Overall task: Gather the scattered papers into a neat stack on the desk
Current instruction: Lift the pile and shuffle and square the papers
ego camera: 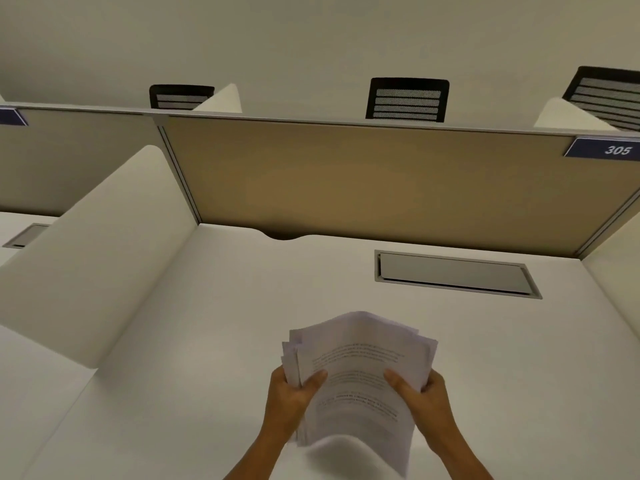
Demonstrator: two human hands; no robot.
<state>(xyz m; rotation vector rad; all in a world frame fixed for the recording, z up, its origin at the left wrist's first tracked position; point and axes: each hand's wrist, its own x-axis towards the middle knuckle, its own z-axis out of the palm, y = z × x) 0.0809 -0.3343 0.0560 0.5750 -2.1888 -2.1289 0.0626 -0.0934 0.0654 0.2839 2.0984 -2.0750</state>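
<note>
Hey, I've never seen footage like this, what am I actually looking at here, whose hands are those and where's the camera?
There is no machine here. The one picture comes from a wide-angle camera worn on a person's head, looking forward and down, so the straight edges look bent.

The two bare hands at the bottom are that person's own. The left hand and the right hand each take one side of a bundle of papers, thumbs on top. The sheets are printed with text and their edges are not yet lined up. The bundle's lower edge is blurred, so whether it touches the surface I cannot tell.

Below is a white desk with a closed metal flap set into it. A tan partition stands behind, bearing a blue tag reading 305. Black chair backs show beyond it.
</note>
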